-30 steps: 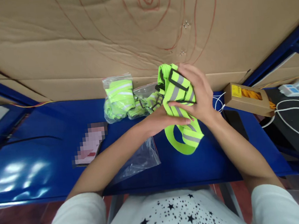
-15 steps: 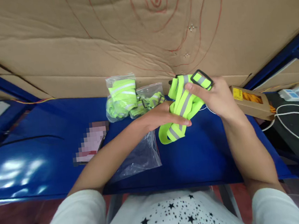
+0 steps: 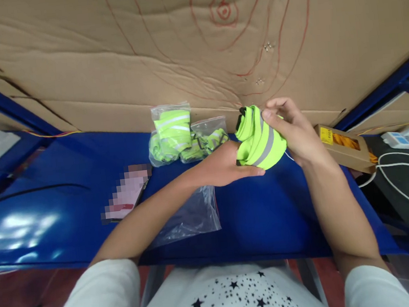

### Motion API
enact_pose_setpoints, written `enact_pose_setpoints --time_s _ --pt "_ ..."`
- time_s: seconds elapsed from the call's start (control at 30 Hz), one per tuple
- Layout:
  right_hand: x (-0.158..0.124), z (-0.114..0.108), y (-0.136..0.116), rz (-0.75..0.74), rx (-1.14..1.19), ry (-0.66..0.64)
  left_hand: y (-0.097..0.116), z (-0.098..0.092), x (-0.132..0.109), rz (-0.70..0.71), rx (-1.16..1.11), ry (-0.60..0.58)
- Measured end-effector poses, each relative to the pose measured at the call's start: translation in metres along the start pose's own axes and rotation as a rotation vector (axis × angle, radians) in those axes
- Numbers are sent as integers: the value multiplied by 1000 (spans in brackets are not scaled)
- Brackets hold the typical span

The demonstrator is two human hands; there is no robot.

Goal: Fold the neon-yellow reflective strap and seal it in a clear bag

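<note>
Both my hands hold a folded neon-yellow reflective strap (image 3: 262, 139) with grey stripes, raised over the blue table. My left hand (image 3: 226, 163) grips it from the left and below, the thumb along its lower edge. On the right side, my right hand (image 3: 292, 126) pinches the upper folds between thumb and fingers. A black piece pokes out at the strap's upper left; the black buckle is hidden. Under my left forearm lies a clear plastic bag (image 3: 193, 219), flat on the table. Clear bags with similar yellow straps (image 3: 174, 132) stand behind my left hand.
A phone (image 3: 129, 191) with a blurred screen lies left on the blue table (image 3: 66, 208). At the right are a cardboard box (image 3: 344, 147) with a window and a white cable (image 3: 393, 156). A cardboard sheet (image 3: 87, 63) with red lines rises behind.
The strap's hanging lower loop has been folded up into a compact bundle. Its black buckle has gone out of sight. My right hand has shifted its fingers on the folds.
</note>
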State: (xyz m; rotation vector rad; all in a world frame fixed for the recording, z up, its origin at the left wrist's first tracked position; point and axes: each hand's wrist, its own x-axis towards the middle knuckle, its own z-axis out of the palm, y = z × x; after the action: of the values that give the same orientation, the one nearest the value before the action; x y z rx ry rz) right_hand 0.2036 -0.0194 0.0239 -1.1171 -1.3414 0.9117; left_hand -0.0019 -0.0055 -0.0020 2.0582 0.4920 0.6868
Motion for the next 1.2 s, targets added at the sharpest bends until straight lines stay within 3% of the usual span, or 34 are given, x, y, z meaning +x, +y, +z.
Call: enact_pose_setpoints --time_s 0.1,0.2,0.3,0.4,0.6,0.7,0.87,1.0,1.1,1.2 --pt "-1 -3 0 -228 -227 -8 -2 -2 1 21 -6 -11" --pt "-9 -7 -8 -351 -474 -129 -3 -2 2 75 -38 -2" --pt "-21 -5 -16 -349 -601 -351 0 -5 2 106 -14 48" --pt "-28 4 -20 -292 -577 -426 4 -9 0 115 -3 82" --pt "-22 12 -11 -210 -464 -295 7 -17 -2 -108 -455 -176" --pt "-20 12 -8 -236 -548 -216 3 -16 0 -196 -608 -190" --pt "-25 14 -16 -237 -529 -58 -1 -20 3 -322 -547 -160" --pt "-29 15 -21 -85 -305 -154 -2 -23 3 -324 -532 -258" --pt "-27 13 -18 -21 -179 -221 -2 -22 4 -282 -413 -202" --pt "-23 8 -13 14 -82 -116 0 -17 3 -221 -94 37"
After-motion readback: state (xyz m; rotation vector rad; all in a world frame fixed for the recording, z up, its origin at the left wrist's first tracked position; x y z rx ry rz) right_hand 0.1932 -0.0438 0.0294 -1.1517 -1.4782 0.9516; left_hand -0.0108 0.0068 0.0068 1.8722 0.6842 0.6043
